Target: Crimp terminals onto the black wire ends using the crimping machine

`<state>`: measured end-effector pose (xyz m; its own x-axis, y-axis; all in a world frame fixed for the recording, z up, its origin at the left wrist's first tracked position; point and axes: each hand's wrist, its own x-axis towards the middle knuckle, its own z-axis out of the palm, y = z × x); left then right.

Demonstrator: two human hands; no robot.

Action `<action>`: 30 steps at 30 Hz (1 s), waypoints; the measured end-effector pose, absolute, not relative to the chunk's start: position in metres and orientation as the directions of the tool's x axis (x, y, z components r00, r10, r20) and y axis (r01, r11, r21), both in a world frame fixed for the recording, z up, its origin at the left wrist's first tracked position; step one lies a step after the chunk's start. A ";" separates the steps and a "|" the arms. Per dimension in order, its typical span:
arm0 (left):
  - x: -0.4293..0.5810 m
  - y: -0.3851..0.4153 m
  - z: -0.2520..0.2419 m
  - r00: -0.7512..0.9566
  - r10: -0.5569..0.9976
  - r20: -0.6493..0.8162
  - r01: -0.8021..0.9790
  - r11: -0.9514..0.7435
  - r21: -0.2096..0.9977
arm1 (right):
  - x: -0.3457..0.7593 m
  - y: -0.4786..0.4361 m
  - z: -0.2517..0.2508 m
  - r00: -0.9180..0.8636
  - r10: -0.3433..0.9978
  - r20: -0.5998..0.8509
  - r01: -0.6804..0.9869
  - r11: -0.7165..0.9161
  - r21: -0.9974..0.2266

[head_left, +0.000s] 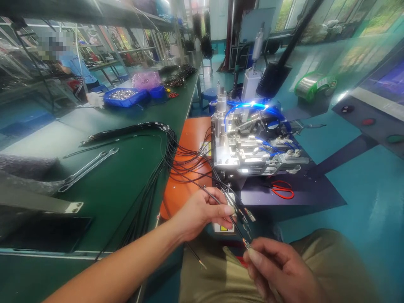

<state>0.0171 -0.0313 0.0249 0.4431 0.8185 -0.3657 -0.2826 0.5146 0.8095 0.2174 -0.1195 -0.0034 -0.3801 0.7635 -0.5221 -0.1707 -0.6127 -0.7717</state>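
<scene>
My left hand (202, 212) is closed round several thin black wires (176, 168) that fan out from a bundle on the green bench. Small metal terminals (248, 215) stick out past its fingertips. My right hand (277, 267), low over my lap, pinches the terminal end (246, 243) of one black wire between thumb and forefinger. Both hands are just in front of a small metal machine (252, 147) with blue air hoses, which stands on an orange and dark purple base.
A long wrench (88, 168) lies on the green bench (120, 185) at left. Red-handled scissors (282, 189) rest on the machine's base. Farther back are blue trays of small metal parts (124, 96) and another person's gloved hand (94, 99).
</scene>
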 end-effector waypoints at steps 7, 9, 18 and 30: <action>0.017 -0.032 0.024 0.436 0.822 -0.368 -0.280 0.512 0.812 | 0.218 -0.120 -0.004 -0.370 0.765 -0.527 -0.138 -0.606 -0.783; 0.017 -0.032 0.024 0.437 0.823 -0.364 -0.283 0.510 0.813 | 0.217 -0.120 -0.003 -0.373 0.761 -0.531 -0.129 -0.609 -0.783; 0.018 -0.032 0.026 0.425 0.824 -0.375 -0.286 0.515 0.808 | 0.217 -0.117 -0.001 -0.381 0.775 -0.504 -0.104 -0.577 -0.810; 0.018 -0.032 0.027 0.431 0.820 -0.377 -0.276 0.518 0.810 | 0.217 -0.118 0.000 -0.351 0.765 -0.540 -0.032 -0.586 -0.809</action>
<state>0.0182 -0.0317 0.0269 0.4315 0.8197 -0.3767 -0.2762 0.5175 0.8099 0.2170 -0.1180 -0.0002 -0.3510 0.7647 -0.5403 -0.0319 -0.5865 -0.8093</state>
